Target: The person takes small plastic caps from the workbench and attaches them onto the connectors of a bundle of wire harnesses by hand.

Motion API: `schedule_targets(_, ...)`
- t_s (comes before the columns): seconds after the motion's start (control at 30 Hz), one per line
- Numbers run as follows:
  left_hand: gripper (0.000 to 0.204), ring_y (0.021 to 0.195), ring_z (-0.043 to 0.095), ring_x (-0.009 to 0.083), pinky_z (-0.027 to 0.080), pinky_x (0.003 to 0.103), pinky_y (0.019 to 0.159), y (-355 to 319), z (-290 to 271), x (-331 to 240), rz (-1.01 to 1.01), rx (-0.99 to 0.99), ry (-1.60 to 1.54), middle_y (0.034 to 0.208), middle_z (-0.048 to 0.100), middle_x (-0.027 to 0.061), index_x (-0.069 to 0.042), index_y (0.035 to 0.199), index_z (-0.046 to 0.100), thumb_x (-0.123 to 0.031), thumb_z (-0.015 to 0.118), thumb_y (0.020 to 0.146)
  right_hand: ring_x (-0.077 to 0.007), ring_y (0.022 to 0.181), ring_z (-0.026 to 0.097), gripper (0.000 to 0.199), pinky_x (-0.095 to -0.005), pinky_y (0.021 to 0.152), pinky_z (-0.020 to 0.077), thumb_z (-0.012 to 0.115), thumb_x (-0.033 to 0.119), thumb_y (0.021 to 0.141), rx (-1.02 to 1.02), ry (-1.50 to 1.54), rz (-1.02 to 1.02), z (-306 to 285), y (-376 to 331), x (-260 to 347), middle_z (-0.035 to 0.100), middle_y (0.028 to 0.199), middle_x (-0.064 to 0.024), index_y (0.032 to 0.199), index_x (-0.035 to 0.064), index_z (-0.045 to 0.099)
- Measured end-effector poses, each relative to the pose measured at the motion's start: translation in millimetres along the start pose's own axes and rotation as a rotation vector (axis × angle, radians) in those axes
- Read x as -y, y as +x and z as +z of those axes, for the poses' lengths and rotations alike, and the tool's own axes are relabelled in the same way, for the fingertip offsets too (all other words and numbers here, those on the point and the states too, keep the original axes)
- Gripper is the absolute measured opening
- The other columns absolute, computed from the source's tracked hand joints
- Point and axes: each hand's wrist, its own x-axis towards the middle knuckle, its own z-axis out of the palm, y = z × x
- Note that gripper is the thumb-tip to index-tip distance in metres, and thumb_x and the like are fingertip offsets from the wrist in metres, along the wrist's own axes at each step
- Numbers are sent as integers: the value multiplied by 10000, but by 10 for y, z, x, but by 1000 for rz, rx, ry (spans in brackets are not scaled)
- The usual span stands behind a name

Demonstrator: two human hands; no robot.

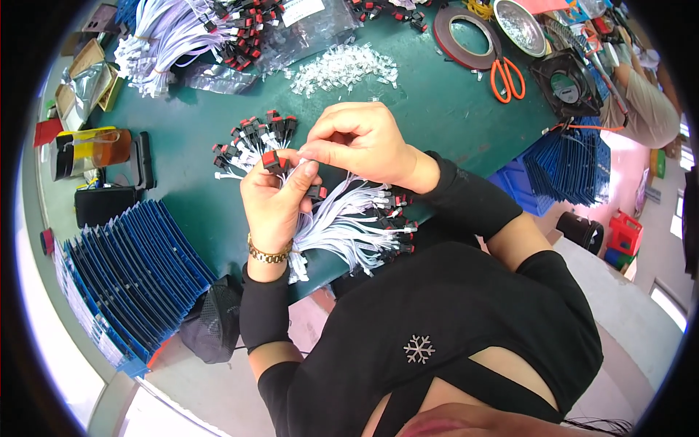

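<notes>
Person in a black top with cut-out shoulders and separate black sleeves, lower centre of the frame; small white snowflake emblem (419, 349) on the chest; gold chain bracelet (268, 254) at the left wrist.

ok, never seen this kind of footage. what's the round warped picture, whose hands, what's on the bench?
There is no machine here: a person works with two bare hands. The single picture comes from a wide fisheye camera worn on the head, looking down, so straight edges bend near the rim and the person's own black top fills the lower part.

The left hand grips a small red and black switch with white wires. The right hand pinches the end of a white wire right beside it. A bundle of similar wired switches lies under the hands on the green table.

Around them: a pile of small clear plastic pieces, orange-handled scissors, a roll of tape, more white wire bundles, and rows of blue boards on the left.
</notes>
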Motion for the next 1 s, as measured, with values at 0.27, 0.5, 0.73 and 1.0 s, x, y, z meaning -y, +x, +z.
schedule_targets(0.27,132,484,547,72,393,163,398,2,4,-27,-28,-7,56,667,601,51,24,860,601,-68,670,794,-40,591,536,122,-179,504,407,682,31,766,57,143,177,-13,-7,-25,605,678,-29,681,-12,606)
schedule_targets(0.5,154,463,537,59,372,148,377,-5,-8,0,-62,2,102,643,601,46,16,874,606,-80,685,783,-60,660,584,90,-191,560,450,657,27,788,144,239,360,-62,23,-72,624,699,-44,736,-31,614)
schedule_targets(0.73,172,474,556,66,396,153,379,9,-24,-8,-82,20,51,651,611,61,31,888,605,-78,685,781,-42,617,528,122,-189,531,405,652,43,798,184,165,229,-63,8,-79,588,681,-18,713,-13,583)
schedule_targets(1.0,159,463,550,61,382,150,361,36,-40,-24,-121,42,111,652,612,59,30,873,609,-61,689,771,-48,614,483,174,-209,524,377,622,40,809,215,195,232,-16,-39,-156,546,668,-15,673,-1,521)
